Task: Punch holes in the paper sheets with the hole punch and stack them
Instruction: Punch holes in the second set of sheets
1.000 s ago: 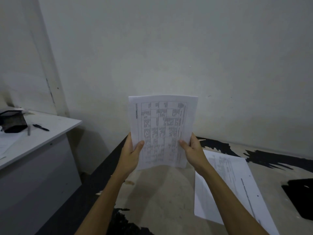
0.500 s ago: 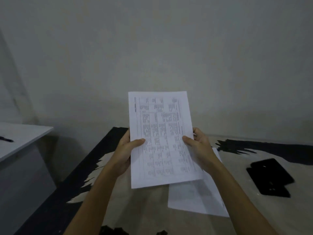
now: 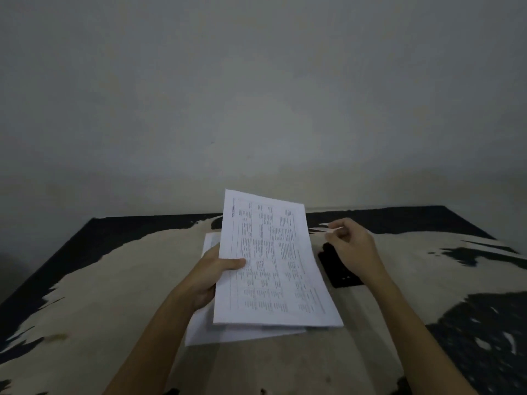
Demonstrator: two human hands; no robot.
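A printed sheet (image 3: 272, 263) is held tilted above the surface (image 3: 114, 280), pinched at its left edge by the left hand (image 3: 212, 273), thumb on top and fingers under, so that grip is clamped on the paper. The right hand (image 3: 352, 246) is off the sheet, loosely curled and holding nothing, over the black hole punch (image 3: 339, 270) lying just right of the paper.

The sheet is judged light, thin and floppy: the free right side can sag, and creasing is easy if it is pinched hard. An edge hold near mid-length is best, with a second hand steadying the side fed into the punch. The punch is judged rigid and heavier, to be pressed from above.

Further sheets (image 3: 199, 332) lie flat below the held one, partly covered. Open room is seen left and right on the surface; its far edge meets the wall (image 3: 256, 95).
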